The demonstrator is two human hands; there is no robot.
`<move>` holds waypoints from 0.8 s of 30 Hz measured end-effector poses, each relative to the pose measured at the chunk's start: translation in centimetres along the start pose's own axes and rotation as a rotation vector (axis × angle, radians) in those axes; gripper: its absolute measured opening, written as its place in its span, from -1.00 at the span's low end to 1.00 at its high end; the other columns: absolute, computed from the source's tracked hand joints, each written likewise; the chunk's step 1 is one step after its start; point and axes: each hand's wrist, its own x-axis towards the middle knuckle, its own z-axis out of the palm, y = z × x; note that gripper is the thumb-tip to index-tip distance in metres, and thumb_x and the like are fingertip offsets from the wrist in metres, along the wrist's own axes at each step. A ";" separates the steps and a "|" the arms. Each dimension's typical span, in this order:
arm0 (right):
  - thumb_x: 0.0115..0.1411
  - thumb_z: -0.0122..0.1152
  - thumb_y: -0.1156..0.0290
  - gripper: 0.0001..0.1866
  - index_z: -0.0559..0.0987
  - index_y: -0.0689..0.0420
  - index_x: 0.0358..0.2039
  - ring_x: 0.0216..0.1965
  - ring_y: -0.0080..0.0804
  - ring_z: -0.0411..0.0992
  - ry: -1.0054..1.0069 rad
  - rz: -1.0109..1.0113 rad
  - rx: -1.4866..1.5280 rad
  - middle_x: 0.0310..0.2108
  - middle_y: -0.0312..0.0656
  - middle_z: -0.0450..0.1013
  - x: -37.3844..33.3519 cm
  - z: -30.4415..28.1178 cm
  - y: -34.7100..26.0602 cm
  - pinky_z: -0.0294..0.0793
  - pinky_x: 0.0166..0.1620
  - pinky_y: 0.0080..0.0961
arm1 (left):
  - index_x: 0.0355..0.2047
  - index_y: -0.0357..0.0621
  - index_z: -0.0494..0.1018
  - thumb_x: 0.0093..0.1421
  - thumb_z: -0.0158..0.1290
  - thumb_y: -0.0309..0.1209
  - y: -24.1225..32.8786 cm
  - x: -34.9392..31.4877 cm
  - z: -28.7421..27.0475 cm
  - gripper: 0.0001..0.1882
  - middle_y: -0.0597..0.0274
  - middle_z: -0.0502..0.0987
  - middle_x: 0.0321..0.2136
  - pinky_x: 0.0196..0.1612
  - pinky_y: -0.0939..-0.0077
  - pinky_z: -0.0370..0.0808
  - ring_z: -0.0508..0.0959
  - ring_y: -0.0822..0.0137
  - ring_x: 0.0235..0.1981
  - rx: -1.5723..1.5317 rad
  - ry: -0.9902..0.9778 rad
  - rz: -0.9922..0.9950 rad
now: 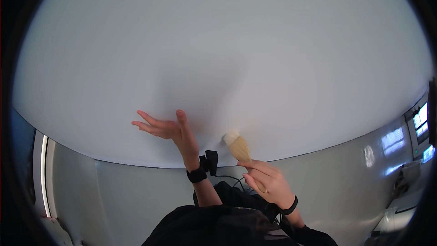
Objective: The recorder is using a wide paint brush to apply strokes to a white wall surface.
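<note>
In my right hand (272, 182) is a flat, wide brush (242, 151) with a pale wooden handle and whitish bristles. My thumb and fingers close around the lower handle, and the bristles point up and left. They meet or hover just over a large white surface (291, 77); which of the two I cannot tell. My left hand (167, 130) is raised to the left of the brush with fingers and thumb spread and nothing in it. A soft shadow falls on the white surface beyond both hands.
Both wrists carry black bands. Beside my left wrist is a small black device (211, 161) with a cable. The white surface's near edge curves across below my hands, with a grey floor (145, 187) beyond it. Bright windows (421, 120) show at the far right.
</note>
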 end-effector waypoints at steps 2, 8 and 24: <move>0.16 0.33 0.55 -0.81 0.49 0.32 -0.51 -0.14 0.02 0.58 -0.059 0.076 0.083 0.02 0.04 0.55 -0.5 -0.7 0.1 0.59 -0.13 -0.29 | 0.51 -0.06 -0.38 0.20 -0.06 0.43 -0.5 0.0 0.3 0.21 -0.14 -0.66 0.45 0.35 -0.48 -0.35 -0.60 -0.28 0.45 0.012 0.002 -0.007; 0.09 0.29 0.59 -0.94 0.63 0.34 -0.44 -0.03 0.14 0.56 0.317 -0.092 0.454 0.05 0.17 0.52 0.3 -4.1 -3.5 0.55 0.07 -0.16 | 0.50 -0.10 -0.36 0.19 -0.03 0.42 -0.5 0.6 -0.5 0.23 -0.14 -0.65 0.45 0.35 -0.48 -0.34 -0.59 -0.28 0.45 0.017 0.030 0.041; 0.19 0.22 0.56 -0.90 0.66 0.31 -0.38 0.02 -0.03 0.56 0.072 0.216 0.128 0.04 0.12 0.54 -1.8 -4.0 -0.1 0.52 0.14 -0.11 | 0.50 0.06 -0.47 0.03 0.26 0.33 -1.1 -0.6 1.0 0.39 -0.09 -0.73 0.44 0.35 -0.46 -0.36 -0.62 -0.29 0.44 -0.001 -0.110 0.057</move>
